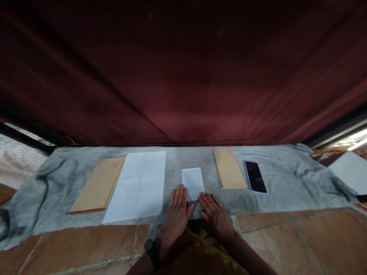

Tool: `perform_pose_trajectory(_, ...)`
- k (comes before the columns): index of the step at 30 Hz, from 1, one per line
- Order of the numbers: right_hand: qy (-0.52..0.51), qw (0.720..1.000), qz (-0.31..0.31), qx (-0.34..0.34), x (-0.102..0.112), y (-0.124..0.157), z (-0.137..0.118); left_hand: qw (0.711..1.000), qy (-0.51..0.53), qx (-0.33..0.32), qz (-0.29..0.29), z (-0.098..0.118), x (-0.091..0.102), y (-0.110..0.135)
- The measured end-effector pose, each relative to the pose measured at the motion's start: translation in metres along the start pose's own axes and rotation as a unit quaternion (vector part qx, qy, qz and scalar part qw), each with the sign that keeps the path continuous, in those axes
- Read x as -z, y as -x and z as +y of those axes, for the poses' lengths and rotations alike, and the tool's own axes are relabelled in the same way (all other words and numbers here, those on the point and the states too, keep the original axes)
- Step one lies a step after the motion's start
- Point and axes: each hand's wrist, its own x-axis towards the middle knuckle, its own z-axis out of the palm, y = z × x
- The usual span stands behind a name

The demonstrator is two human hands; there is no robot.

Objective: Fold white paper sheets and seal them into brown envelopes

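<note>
My left hand (177,212) lies flat on the grey cloth (272,194), fingers stretched out, its fingertips at the near left corner of a small folded white paper (193,182). My right hand (215,214) lies flat too, fingers together and extended, its tips touching the paper's near right corner. Neither hand holds anything. A dark watch sits on my left wrist.
On the cloth, left to right: a brown envelope (99,185), a large unfolded white sheet (139,185), a second brown envelope (228,168), a black phone (255,176). A dark red curtain (183,76) hangs behind. Terracotta floor tiles (301,240) lie in front.
</note>
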Motion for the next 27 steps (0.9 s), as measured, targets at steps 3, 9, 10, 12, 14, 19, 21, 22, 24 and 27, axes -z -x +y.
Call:
perform_pose_trajectory(3,-0.009,1.000,0.009,-0.003,-0.001,0.001,-0.001,1.000,-0.005,0.012,-0.014,-0.004,-0.005,-0.022)
perform_pose_trajectory(9,-0.017,0.999,0.022,-0.027,-0.003,-0.003,-0.004,0.999,0.012,0.024,-0.026,-0.016,-0.018,-0.063)
perform_pose_trajectory(10,-0.018,0.999,0.024,-0.031,-0.003,-0.003,-0.005,0.999,0.015,0.024,-0.026,-0.017,-0.020,-0.068)
perform_pose_trajectory(12,-0.019,0.999,0.032,-0.038,-0.002,-0.004,-0.006,0.999,0.021,0.025,-0.023,-0.019,-0.024,-0.076)
perform_pose_trajectory(14,-0.018,0.998,0.040,-0.039,-0.002,-0.005,-0.006,0.999,0.021,0.029,-0.012,-0.018,-0.026,-0.082)
perform_pose_trajectory(19,-0.008,0.997,0.051,-0.050,-0.004,-0.005,-0.007,1.000,0.019,0.017,-0.007,-0.012,-0.019,-0.074)
perform_pose_trajectory(21,-0.007,0.998,0.040,-0.046,-0.005,-0.004,-0.006,1.000,0.021,-0.005,-0.016,-0.009,-0.012,-0.060)
perform_pose_trajectory(22,-0.007,0.999,0.033,-0.042,-0.005,-0.004,-0.005,0.999,0.019,-0.019,-0.020,-0.008,-0.008,-0.051)
perform_pose_trajectory(24,-0.010,0.999,0.026,-0.036,-0.005,-0.002,-0.004,0.998,0.015,-0.048,-0.022,-0.005,-0.001,-0.031)
perform_pose_trajectory(27,-0.024,0.999,0.025,-0.037,-0.004,-0.001,-0.003,0.996,0.011,-0.087,-0.022,-0.003,0.007,-0.003)
